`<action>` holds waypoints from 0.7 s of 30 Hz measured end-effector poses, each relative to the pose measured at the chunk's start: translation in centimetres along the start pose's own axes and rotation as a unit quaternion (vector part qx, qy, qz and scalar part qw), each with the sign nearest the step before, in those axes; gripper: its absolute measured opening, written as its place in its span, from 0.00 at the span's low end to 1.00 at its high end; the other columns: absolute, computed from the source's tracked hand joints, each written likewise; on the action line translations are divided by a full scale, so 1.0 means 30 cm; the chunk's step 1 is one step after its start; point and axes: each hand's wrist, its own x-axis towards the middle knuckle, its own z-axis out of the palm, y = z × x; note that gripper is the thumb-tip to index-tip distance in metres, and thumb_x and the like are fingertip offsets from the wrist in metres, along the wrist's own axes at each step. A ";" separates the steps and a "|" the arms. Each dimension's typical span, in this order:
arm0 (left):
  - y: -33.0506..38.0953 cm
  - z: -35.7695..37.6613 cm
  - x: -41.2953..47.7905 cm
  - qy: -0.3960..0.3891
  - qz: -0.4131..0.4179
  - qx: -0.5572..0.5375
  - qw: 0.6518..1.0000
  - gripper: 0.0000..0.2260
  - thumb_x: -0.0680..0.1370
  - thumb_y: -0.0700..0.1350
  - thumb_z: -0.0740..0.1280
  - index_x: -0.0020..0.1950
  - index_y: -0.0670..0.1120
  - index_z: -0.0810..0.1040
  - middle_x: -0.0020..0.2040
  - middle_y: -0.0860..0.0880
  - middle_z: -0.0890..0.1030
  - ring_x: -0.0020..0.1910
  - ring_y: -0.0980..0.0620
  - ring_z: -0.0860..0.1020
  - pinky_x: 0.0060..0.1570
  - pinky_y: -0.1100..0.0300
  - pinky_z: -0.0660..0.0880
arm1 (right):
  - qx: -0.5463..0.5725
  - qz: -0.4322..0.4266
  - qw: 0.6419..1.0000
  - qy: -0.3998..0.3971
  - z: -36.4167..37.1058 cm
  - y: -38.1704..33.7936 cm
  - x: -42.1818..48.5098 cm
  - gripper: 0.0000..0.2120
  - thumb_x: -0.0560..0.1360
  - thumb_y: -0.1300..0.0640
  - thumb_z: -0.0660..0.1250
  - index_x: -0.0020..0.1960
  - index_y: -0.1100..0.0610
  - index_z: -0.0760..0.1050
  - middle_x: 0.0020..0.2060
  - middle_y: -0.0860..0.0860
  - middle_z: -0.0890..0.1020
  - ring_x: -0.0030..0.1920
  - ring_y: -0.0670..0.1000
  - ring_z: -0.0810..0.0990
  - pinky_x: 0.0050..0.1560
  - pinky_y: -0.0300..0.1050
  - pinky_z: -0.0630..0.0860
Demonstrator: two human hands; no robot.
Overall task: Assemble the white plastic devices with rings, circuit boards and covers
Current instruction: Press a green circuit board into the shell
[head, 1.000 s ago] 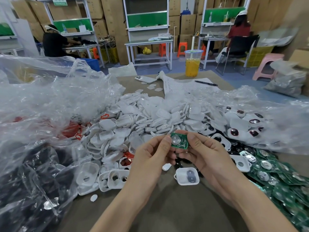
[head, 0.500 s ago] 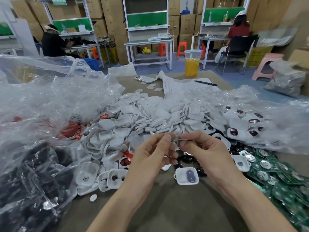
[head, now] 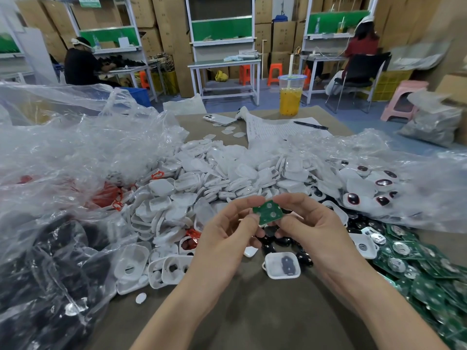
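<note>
Above the worktop [head: 252, 311], a green circuit board [head: 267, 212] was held between both hands. The left hand [head: 227, 238] pinched its near-left corner between thumb and forefinger. The right hand [head: 313, 223] gripped its right edge, fingers [head: 284, 198] curled over the top and thumb beneath. The board was tilted, the face with two round silver pads turned toward the person.

Assessment: the board-fitting step was in hand, with the piece apparently being checked or turned before seating. An open white case [head: 281, 265] with a dark insert lay on the worktop just below the hands and apart from them. The next move would call for lowering the board squarely into that case, right way round and without forcing it.

Loose white covers [head: 227, 178] lay heaped beyond the hands, and spare boards [head: 417, 263] lay at the right.
</note>
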 end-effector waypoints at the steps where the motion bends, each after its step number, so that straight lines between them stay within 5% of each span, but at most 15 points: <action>1: 0.000 0.000 0.000 0.002 0.002 0.002 1.000 0.12 0.82 0.41 0.65 0.54 0.56 0.85 0.41 0.52 0.84 0.38 0.55 0.80 0.32 0.73 0.71 | -0.001 -0.003 1.000 -0.007 0.001 -0.004 -0.001 0.14 0.71 0.57 0.71 0.54 0.45 0.83 0.55 0.48 0.86 0.45 0.49 0.85 0.45 0.36 0.79; 12: -0.009 0.000 0.006 0.006 0.015 0.025 1.000 0.13 0.82 0.39 0.65 0.56 0.55 0.85 0.44 0.52 0.84 0.41 0.56 0.80 0.44 0.65 0.78 | 0.002 -0.010 1.000 -0.017 -0.002 -0.004 -0.003 0.16 0.73 0.58 0.69 0.57 0.43 0.83 0.56 0.47 0.85 0.51 0.51 0.86 0.46 0.37 0.79; 21: -0.023 -0.005 0.012 0.007 0.013 0.027 1.000 0.13 0.82 0.41 0.64 0.56 0.56 0.85 0.43 0.52 0.84 0.42 0.55 0.80 0.45 0.64 0.78 | 0.081 0.018 0.996 -0.011 -0.003 -0.012 0.004 0.13 0.74 0.55 0.67 0.57 0.50 0.85 0.53 0.56 0.86 0.51 0.56 0.85 0.46 0.42 0.80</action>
